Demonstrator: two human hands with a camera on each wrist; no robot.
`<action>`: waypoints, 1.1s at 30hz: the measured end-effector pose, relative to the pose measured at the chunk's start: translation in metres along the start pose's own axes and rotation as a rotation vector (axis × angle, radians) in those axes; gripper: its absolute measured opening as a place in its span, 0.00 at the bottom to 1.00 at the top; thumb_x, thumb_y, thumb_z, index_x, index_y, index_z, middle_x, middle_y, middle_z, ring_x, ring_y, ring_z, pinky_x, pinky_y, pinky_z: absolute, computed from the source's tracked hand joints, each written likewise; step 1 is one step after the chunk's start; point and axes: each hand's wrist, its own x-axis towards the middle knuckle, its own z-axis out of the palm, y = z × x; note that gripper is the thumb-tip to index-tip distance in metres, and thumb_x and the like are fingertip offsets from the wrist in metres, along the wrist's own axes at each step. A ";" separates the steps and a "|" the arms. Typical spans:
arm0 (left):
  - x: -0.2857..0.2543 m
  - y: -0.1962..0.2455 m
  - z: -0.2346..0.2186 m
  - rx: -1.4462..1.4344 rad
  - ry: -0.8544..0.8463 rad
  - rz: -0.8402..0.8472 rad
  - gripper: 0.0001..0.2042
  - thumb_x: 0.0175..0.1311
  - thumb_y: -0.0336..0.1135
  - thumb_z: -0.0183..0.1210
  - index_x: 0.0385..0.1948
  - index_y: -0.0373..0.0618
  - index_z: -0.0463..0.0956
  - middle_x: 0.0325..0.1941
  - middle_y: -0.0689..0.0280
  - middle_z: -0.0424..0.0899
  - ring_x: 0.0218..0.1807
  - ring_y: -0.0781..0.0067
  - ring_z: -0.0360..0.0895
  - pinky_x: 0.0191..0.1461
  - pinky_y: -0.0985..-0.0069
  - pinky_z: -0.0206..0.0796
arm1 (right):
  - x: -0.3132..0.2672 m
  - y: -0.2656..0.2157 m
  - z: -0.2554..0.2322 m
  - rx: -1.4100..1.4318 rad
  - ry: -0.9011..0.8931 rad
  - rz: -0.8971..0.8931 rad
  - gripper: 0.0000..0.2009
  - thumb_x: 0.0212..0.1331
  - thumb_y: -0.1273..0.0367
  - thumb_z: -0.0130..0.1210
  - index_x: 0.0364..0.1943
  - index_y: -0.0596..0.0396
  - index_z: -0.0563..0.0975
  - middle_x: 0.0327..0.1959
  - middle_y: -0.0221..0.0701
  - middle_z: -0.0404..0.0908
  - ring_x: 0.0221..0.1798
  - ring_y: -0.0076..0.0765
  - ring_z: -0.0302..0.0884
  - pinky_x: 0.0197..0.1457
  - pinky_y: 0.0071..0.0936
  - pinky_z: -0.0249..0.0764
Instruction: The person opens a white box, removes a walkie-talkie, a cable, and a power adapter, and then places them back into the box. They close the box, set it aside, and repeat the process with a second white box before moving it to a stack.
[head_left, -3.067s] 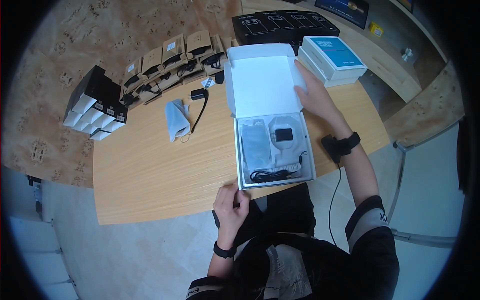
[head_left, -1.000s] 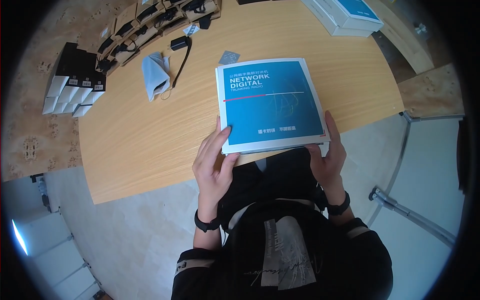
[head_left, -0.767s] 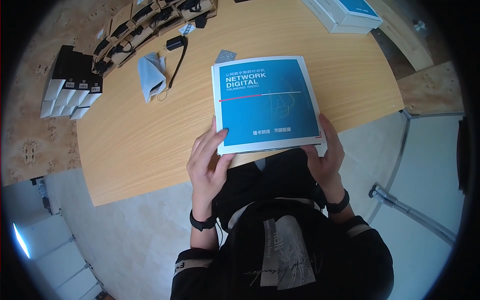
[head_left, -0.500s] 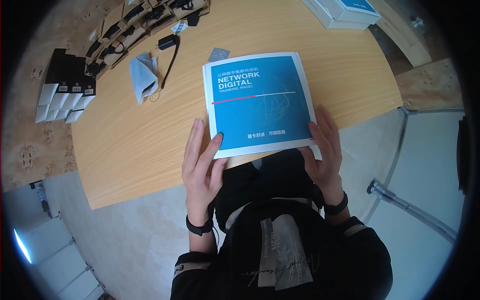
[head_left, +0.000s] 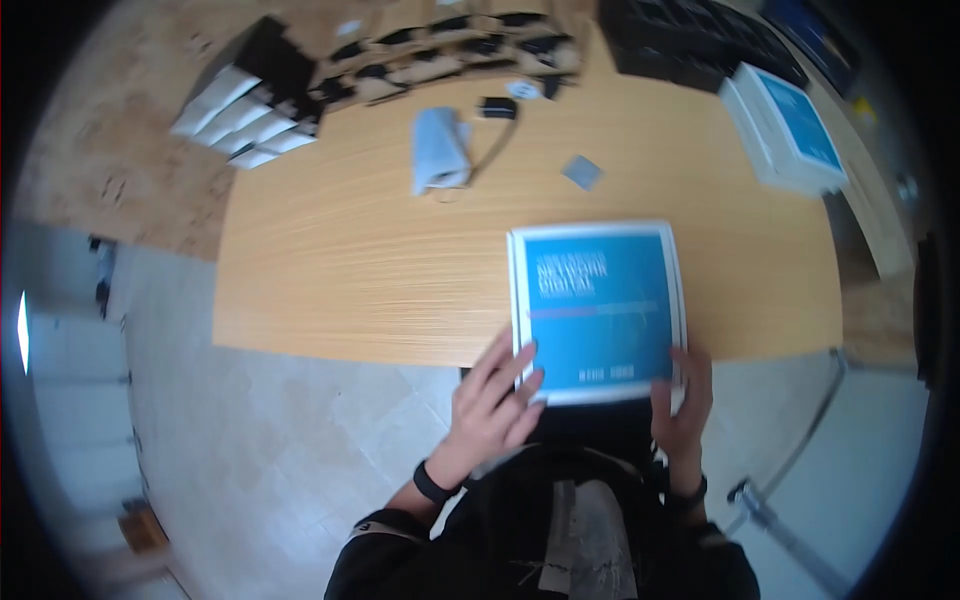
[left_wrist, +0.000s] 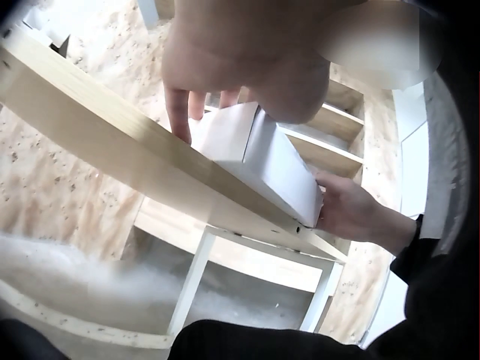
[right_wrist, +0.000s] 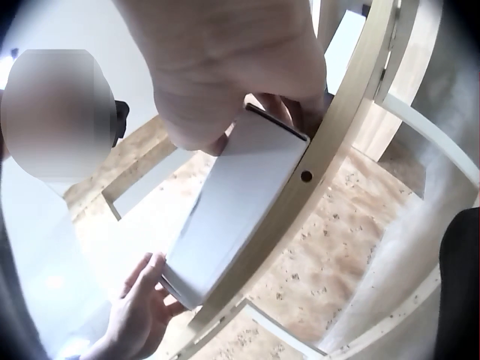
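Observation:
A white box (head_left: pixel 560 392) with a blue lid panel, reading "NETWORK DIGITAL", lies closed on the table's front edge, its near end jutting past it. At its near left corner my left hand (head_left: pixel 488 408) holds it, fingertips over the lid's rim and left side. My right hand (head_left: pixel 686 412) grips the near right corner, thumb toward the front and fingers along the side. From the left wrist, the box's plain white side (left_wrist: pixel 281 176) shows with a hand at each end. The right wrist view has the same white side (right_wrist: pixel 225 210); the box's contents are hidden.
Beyond the box lie a small grey card (head_left: pixel 582 172), a crumpled light blue pouch-like piece (head_left: pixel 438 150) and a black adapter (head_left: pixel 497 107) with cable. Open brown cartons (head_left: pixel 430 65) line the back. Black-and-white boxes (head_left: pixel 255 100) stack left; similar blue-topped boxes (head_left: pixel 790 130) stand right.
The box stood open earlier, with an adapter, a cable and a wrapped item inside; its lid is now down. Both hands have come to its near corners, and it sits further over the front edge.

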 end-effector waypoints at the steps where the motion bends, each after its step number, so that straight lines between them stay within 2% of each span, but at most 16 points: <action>1: -0.012 -0.001 -0.006 0.030 0.051 0.006 0.16 0.56 0.26 0.62 0.47 0.35 0.80 0.60 0.47 0.81 0.64 0.35 0.76 0.62 0.51 0.75 | -0.007 -0.004 0.006 0.022 -0.027 -0.075 0.20 0.58 0.72 0.57 0.56 0.64 0.75 0.53 0.52 0.77 0.53 0.58 0.78 0.58 0.45 0.73; 2: -0.026 -0.004 -0.014 0.054 0.086 -0.035 0.15 0.59 0.25 0.59 0.48 0.35 0.79 0.60 0.46 0.80 0.64 0.35 0.76 0.63 0.52 0.74 | -0.012 -0.017 0.010 0.011 -0.087 -0.065 0.22 0.55 0.69 0.63 0.56 0.61 0.76 0.56 0.55 0.76 0.58 0.64 0.76 0.61 0.51 0.73; 5: -0.056 -0.032 -0.048 0.236 0.171 -0.172 0.17 0.59 0.23 0.57 0.51 0.37 0.78 0.61 0.47 0.81 0.63 0.38 0.77 0.63 0.53 0.72 | 0.013 -0.072 0.041 0.124 -0.338 -0.076 0.26 0.57 0.66 0.66 0.60 0.62 0.75 0.63 0.56 0.70 0.60 0.65 0.74 0.63 0.50 0.73; 7: -0.061 -0.045 -0.082 0.417 0.234 -0.327 0.22 0.58 0.17 0.53 0.56 0.38 0.76 0.63 0.47 0.79 0.64 0.40 0.76 0.69 0.52 0.65 | 0.043 -0.105 0.069 -0.004 -0.513 -0.277 0.30 0.56 0.66 0.67 0.62 0.66 0.72 0.65 0.58 0.68 0.63 0.65 0.73 0.63 0.47 0.74; 11: -0.054 -0.061 -0.138 0.768 0.198 -0.419 0.22 0.64 0.22 0.56 0.62 0.39 0.73 0.70 0.47 0.72 0.73 0.41 0.66 0.74 0.50 0.58 | 0.080 -0.133 0.130 -0.019 -0.646 -0.662 0.29 0.59 0.65 0.61 0.61 0.73 0.70 0.58 0.58 0.72 0.62 0.66 0.73 0.53 0.49 0.78; 13: -0.036 -0.059 -0.157 0.672 0.057 -0.369 0.23 0.68 0.28 0.56 0.65 0.39 0.71 0.73 0.47 0.68 0.76 0.41 0.62 0.76 0.49 0.54 | 0.076 -0.127 0.141 -0.062 -0.547 -0.759 0.27 0.65 0.60 0.58 0.64 0.60 0.69 0.57 0.52 0.75 0.62 0.55 0.74 0.60 0.47 0.75; 14: -0.029 -0.064 -0.161 0.612 -0.076 -0.355 0.24 0.70 0.32 0.56 0.68 0.39 0.68 0.75 0.48 0.66 0.77 0.41 0.60 0.77 0.47 0.52 | 0.090 -0.124 0.121 -0.129 -0.506 -0.704 0.27 0.65 0.60 0.58 0.64 0.60 0.69 0.57 0.52 0.75 0.62 0.55 0.74 0.60 0.47 0.75; 16: -0.023 -0.098 -0.157 0.708 -0.173 -0.332 0.27 0.71 0.35 0.55 0.70 0.39 0.65 0.76 0.48 0.64 0.78 0.41 0.58 0.78 0.47 0.49 | 0.127 -0.122 0.066 0.197 -0.948 -0.401 0.19 0.65 0.62 0.57 0.54 0.60 0.76 0.43 0.50 0.81 0.50 0.56 0.81 0.50 0.47 0.78; 18: -0.032 -0.141 -0.165 0.851 -0.251 -0.346 0.29 0.72 0.39 0.54 0.73 0.39 0.61 0.78 0.48 0.62 0.79 0.41 0.56 0.79 0.46 0.46 | 0.160 -0.091 0.010 0.138 -0.832 -0.300 0.14 0.67 0.60 0.57 0.49 0.54 0.77 0.40 0.45 0.83 0.47 0.52 0.82 0.51 0.46 0.77; 19: -0.039 -0.171 -0.176 0.849 -0.195 -0.363 0.30 0.73 0.39 0.53 0.74 0.39 0.58 0.78 0.48 0.60 0.80 0.42 0.54 0.79 0.46 0.45 | 0.166 -0.053 -0.004 0.218 -0.411 -0.468 0.13 0.69 0.60 0.56 0.43 0.55 0.79 0.41 0.41 0.83 0.47 0.50 0.82 0.51 0.43 0.77; 20: -0.045 -0.195 -0.187 0.850 -0.141 -0.383 0.31 0.74 0.40 0.51 0.76 0.38 0.55 0.79 0.49 0.59 0.80 0.43 0.53 0.79 0.46 0.43 | 0.187 -0.020 -0.031 0.296 -0.295 -0.451 0.12 0.70 0.61 0.55 0.40 0.56 0.81 0.41 0.40 0.83 0.46 0.49 0.82 0.52 0.39 0.77; 22: -0.050 -0.229 -0.200 0.900 -0.120 -0.376 0.31 0.74 0.40 0.50 0.75 0.37 0.56 0.79 0.49 0.59 0.80 0.43 0.54 0.79 0.46 0.44 | 0.226 0.043 -0.099 -0.015 -0.024 -0.093 0.08 0.69 0.68 0.54 0.41 0.57 0.83 0.45 0.37 0.86 0.48 0.41 0.84 0.52 0.35 0.79; 24: -0.049 -0.254 -0.209 0.997 -0.111 -0.400 0.29 0.76 0.39 0.48 0.74 0.36 0.57 0.79 0.49 0.60 0.80 0.44 0.55 0.78 0.47 0.46 | 0.258 0.109 -0.163 -0.138 0.450 0.225 0.16 0.67 0.66 0.56 0.56 0.57 0.78 0.43 0.38 0.88 0.48 0.37 0.85 0.52 0.33 0.79; 27: -0.039 -0.271 -0.216 1.036 -0.102 -0.386 0.28 0.76 0.38 0.48 0.72 0.31 0.58 0.76 0.44 0.62 0.77 0.39 0.57 0.77 0.49 0.50 | 0.280 0.192 -0.234 0.146 0.876 0.630 0.28 0.63 0.51 0.63 0.59 0.57 0.76 0.48 0.39 0.83 0.49 0.40 0.83 0.48 0.37 0.82; 31: -0.040 -0.311 -0.232 1.072 -0.116 -0.390 0.28 0.76 0.40 0.46 0.72 0.31 0.59 0.76 0.45 0.63 0.77 0.41 0.57 0.77 0.50 0.50 | 0.280 0.183 -0.237 0.391 0.648 0.964 0.37 0.56 0.41 0.67 0.63 0.49 0.70 0.51 0.37 0.76 0.47 0.37 0.80 0.48 0.36 0.80; 33: -0.037 -0.325 -0.238 1.068 -0.113 -0.384 0.28 0.76 0.41 0.46 0.72 0.31 0.59 0.76 0.46 0.63 0.78 0.41 0.57 0.78 0.50 0.50 | 0.288 0.208 -0.227 0.408 0.253 0.947 0.36 0.54 0.40 0.67 0.59 0.49 0.72 0.49 0.38 0.76 0.48 0.37 0.79 0.49 0.36 0.82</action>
